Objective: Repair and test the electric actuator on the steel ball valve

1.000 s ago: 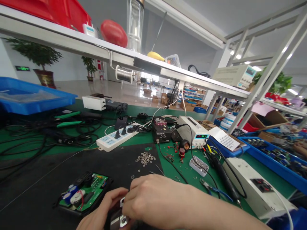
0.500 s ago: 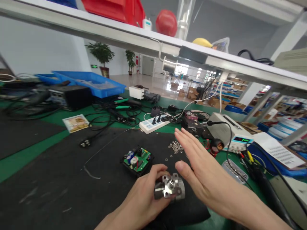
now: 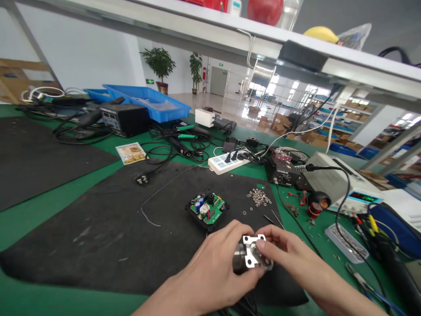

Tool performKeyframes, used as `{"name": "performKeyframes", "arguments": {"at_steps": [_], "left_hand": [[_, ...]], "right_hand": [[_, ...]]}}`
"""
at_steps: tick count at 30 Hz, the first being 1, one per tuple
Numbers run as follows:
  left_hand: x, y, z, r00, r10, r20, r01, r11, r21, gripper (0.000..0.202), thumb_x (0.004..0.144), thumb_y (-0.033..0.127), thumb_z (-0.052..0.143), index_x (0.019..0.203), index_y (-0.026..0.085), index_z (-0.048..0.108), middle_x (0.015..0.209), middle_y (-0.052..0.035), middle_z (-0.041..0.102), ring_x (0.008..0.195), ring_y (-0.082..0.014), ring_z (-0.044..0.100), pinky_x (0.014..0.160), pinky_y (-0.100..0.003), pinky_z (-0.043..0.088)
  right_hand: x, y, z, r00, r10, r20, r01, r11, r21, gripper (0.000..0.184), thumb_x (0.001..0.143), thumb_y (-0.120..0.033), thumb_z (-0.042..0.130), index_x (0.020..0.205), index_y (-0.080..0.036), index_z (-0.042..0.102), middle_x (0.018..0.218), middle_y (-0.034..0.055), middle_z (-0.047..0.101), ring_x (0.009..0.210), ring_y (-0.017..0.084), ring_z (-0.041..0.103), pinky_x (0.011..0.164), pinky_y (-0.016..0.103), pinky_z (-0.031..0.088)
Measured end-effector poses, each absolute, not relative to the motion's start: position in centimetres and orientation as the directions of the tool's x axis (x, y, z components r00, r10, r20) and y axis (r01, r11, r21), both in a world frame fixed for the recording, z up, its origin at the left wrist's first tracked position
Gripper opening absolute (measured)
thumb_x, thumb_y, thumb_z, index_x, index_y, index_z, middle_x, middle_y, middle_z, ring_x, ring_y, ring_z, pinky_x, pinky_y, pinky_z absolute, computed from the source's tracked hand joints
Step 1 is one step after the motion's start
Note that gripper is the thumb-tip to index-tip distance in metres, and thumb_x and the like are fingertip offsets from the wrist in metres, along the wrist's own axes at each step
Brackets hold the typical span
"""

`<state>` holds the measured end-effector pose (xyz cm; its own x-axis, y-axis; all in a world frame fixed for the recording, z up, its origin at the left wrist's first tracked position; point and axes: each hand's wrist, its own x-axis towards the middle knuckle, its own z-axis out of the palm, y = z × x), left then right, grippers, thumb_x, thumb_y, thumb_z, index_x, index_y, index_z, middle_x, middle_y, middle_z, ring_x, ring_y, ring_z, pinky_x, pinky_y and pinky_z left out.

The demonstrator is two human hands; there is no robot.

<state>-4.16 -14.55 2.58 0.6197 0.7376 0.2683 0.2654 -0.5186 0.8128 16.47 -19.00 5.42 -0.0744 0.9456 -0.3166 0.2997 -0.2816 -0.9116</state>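
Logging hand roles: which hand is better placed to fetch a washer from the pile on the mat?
Likely the right. The left hand wraps the metal part and carries it. The right hand only pinches its square flange with fingertips, and the washer pile lies just ahead of those fingertips.

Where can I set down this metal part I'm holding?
Nearest the metal part, the black mat is bare left of the circuit board, down to its near edge. The far-left mat is bare too. Crowded: right of the washer pile, and around the power strip.
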Motion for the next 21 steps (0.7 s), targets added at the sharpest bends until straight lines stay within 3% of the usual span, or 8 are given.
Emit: {"name": "performKeyframes", "arguments": {"at_steps": [5,9,14,21], "left_hand": [[-3.8,-14.8,2.8,0.559,0.828,-0.047,0.297,-0.147,0.943,0.036,0.093,0.055,0.063,0.114,0.026,0.062,0.066,0.0038,0.059,0.058,-0.0152,0.057,0.052,-0.023,0.039],[-2.9,-14.5,2.3,0.623,0.740,-0.253,0.174,0.184,0.967,0.046,0.090,0.061,0.066,0.113,0.021,0.060,0.066,0.0008,0.068,0.054,-0.0161,0.064,0.050,-0.021,0.040],[-2.6,-13.6,1.3,0.660,0.704,-0.262,0.097,0.266,0.959,0.051,0.086,0.060,0.072,0.113,0.019,0.057,0.074,-0.0022,0.073,0.062,-0.0175,0.069,0.054,-0.021,0.040],[-2.4,-13.4,1.9,0.681,0.699,-0.219,0.045,0.259,0.965,0.047,0.090,0.053,0.073,0.117,0.018,0.056,0.077,-0.0015,0.074,0.065,-0.0149,0.067,0.060,-0.021,0.047]], "right_hand": [[16.3,-18.9,5.7,-0.062,0.930,-0.362,0.225,-0.340,-0.913,0.035,0.088,-0.051,0.072,0.096,-0.017,0.070,0.090,0.0022,0.064,0.085,0.018,0.053,0.075,0.029,0.039],[16.4,-19.1,5.8,-0.088,0.918,-0.386,0.145,-0.372,-0.917,0.042,0.080,-0.050,0.081,0.096,-0.014,0.068,0.081,0.0002,0.061,0.078,0.014,0.051,0.071,0.027,0.036],[16.2,-18.9,5.8,-0.046,0.931,-0.361,0.128,-0.353,-0.927,0.047,0.075,-0.053,0.085,0.093,-0.014,0.067,0.076,-0.0037,0.055,0.070,0.011,0.046,0.064,0.023,0.032],[16.4,-19.0,4.7,0.009,0.954,-0.301,0.225,-0.295,-0.929,0.039,0.082,-0.046,0.080,0.101,-0.015,0.068,0.082,-0.0018,0.060,0.074,0.012,0.052,0.064,0.023,0.036]]}}
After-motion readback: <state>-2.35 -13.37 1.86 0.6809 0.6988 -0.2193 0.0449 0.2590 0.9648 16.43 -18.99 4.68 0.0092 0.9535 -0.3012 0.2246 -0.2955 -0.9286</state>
